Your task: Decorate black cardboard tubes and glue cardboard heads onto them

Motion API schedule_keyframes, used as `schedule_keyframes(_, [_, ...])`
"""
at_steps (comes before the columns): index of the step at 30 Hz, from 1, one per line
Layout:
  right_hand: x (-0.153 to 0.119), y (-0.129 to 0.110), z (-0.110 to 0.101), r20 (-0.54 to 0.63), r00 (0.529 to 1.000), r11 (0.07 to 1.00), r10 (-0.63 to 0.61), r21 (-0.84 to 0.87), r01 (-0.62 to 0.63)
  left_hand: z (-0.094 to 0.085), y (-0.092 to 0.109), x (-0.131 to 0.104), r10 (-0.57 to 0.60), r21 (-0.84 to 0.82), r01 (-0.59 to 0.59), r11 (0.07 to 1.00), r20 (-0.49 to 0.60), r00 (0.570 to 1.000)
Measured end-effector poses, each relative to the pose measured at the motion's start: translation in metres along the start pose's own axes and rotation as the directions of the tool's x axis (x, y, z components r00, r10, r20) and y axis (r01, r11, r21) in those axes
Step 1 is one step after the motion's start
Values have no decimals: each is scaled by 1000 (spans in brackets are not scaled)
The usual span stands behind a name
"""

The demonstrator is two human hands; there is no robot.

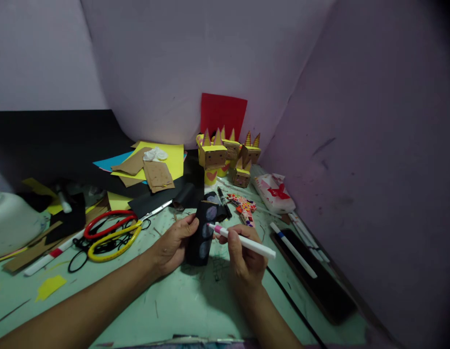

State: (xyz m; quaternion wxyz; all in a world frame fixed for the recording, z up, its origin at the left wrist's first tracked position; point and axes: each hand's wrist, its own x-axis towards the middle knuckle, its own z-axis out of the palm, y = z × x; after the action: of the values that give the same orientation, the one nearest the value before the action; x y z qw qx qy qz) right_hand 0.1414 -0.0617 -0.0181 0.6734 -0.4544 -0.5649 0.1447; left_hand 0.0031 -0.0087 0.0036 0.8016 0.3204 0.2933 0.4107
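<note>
My left hand (176, 245) is closed around the left side of a black paper tube (199, 249), held upright and slightly tilted above the table. Several pale purple-grey oval patches run down the front of the tube. In my right hand (246, 254) is a white marker pen (256, 246) with a pink band, gripped like a writing tool. Its pink tip points left and meets, or nearly meets, one of the middle ovals. Just behind the tube stand a black marker (225, 202) and a patterned paper cutout (242, 206), both lying flat.
Red-and-yellow scissors (114, 237) lie left on tangled black cord. Paper and cardboard pieces (174, 155) are piled behind. Small cardboard figures with pointed horns (215, 157) stand at the back before a red sheet (223, 111). A white marker (293, 249) rests on a dark tray (333, 295) at right.
</note>
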Motion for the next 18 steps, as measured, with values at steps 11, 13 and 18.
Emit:
schedule_keyframes(11, [-3,2,-1,33,999,1000,18,11,-18,0,0,1,8,-20,-9,1000,-30,1000])
schedule_keyframes(13, [-3,2,0,34,999,1000,22,4,-22,0,0,1,3,-24,-4,1000,-40,999])
schedule_keyframes(18, [-2,1,1,-2,999,999,52,-17,-52,0,0,1,-14,-35,13,999,-31,999])
